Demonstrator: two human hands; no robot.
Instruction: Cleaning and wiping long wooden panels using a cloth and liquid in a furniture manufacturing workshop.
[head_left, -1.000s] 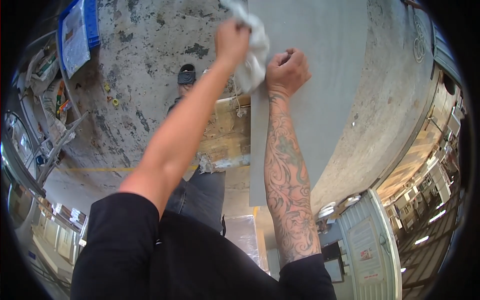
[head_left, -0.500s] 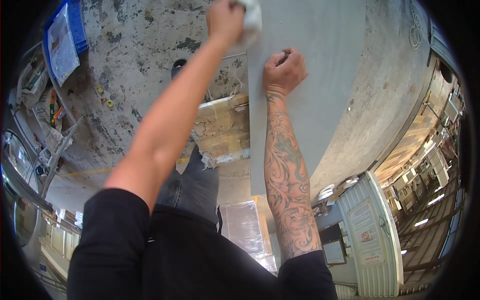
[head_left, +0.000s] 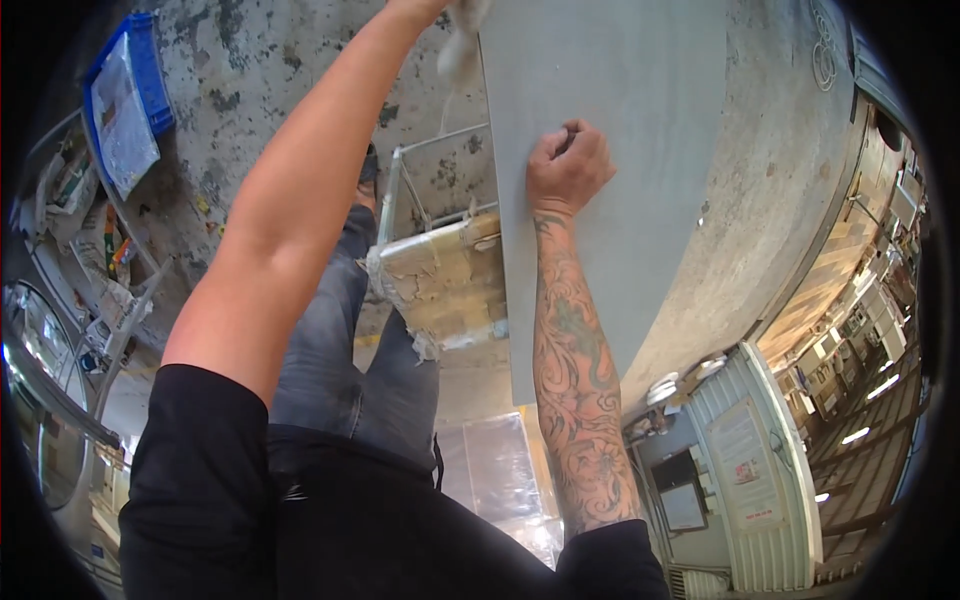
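Observation:
A long flat grey panel (head_left: 640,120) lies before me, its left edge running away toward the top of the view. My left hand (head_left: 420,8) is at the upper rim, with its fingers mostly cut off. From it a white cloth (head_left: 458,52) hangs at the panel's left edge, smeared by motion. Resting on the panel nearer to me is my right hand (head_left: 572,168), closed in a fist. A dark gap shows between its thumb and fingers; what it holds, if anything, is hidden.
Under the panel's left side stands a metal-framed support with a worn, tape-covered block (head_left: 445,280). A blue crate (head_left: 150,80) sits far left, above a cart of tools (head_left: 115,250). Plastic-wrapped goods (head_left: 490,460) lie near my body. A ribbed light-coloured cabin (head_left: 770,480) stands right.
My left hand has moved farther up and partly out of view, with the cloth trailing at the panel's edge. The view has shifted slightly; my right fist stays on the panel.

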